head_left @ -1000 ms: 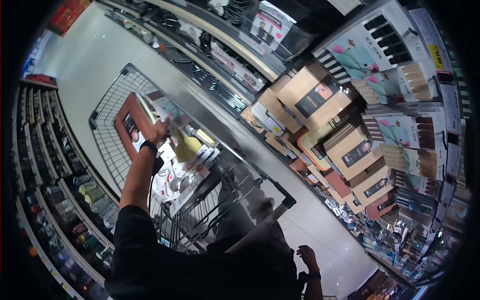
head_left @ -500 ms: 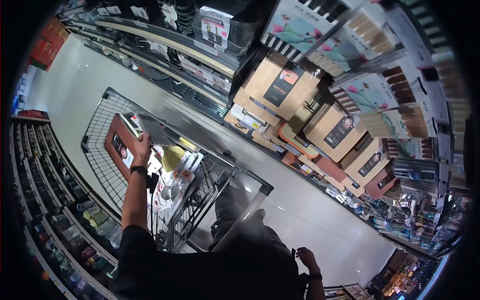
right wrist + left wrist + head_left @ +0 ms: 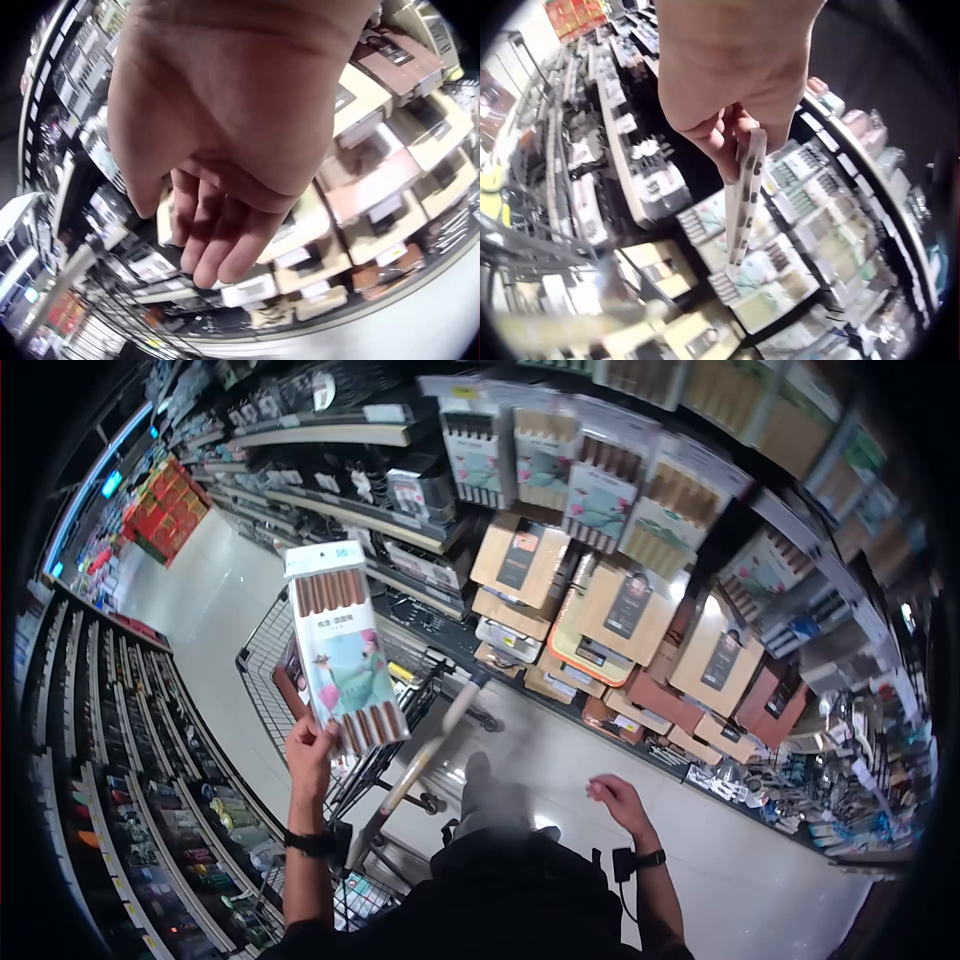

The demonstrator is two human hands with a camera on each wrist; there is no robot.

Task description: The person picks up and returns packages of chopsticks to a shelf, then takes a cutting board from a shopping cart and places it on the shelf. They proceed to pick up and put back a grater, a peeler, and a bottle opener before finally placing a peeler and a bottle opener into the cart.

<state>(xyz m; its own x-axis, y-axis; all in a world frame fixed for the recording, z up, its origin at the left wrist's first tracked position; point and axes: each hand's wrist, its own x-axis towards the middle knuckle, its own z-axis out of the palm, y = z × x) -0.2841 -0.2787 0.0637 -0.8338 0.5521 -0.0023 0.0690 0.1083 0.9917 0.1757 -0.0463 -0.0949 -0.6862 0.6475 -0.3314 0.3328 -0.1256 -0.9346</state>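
My left hand (image 3: 312, 755) pinches a flat pack of brown chopsticks (image 3: 345, 650) by its lower corner, thumb on the front. The pack stands tilted above the shopping cart, its printed face with pink flowers and green leaves toward me. In the left wrist view, the same pack (image 3: 744, 214) is seen edge-on below the curled fingers. My right hand (image 3: 622, 805) hangs in front of my body, holding nothing. The right wrist view shows that palm (image 3: 225, 127) with fingers loosely bent. Behind the pack, a brown cutting board (image 3: 290, 685) in the cart is mostly hidden.
The wire cart (image 3: 262, 675) is ahead to the left, its handle (image 3: 415, 760) slanting before my legs. Wooden cutting boards (image 3: 630, 610) fill the shelf on the right, with more chopstick packs (image 3: 603, 490) hanging above. Another shelf row (image 3: 130, 760) runs along the left.
The left hand has risen from beside the brown cutting board in the cart and now holds up the chopstick pack. The right hand has moved up and forward, and the head view has turned.
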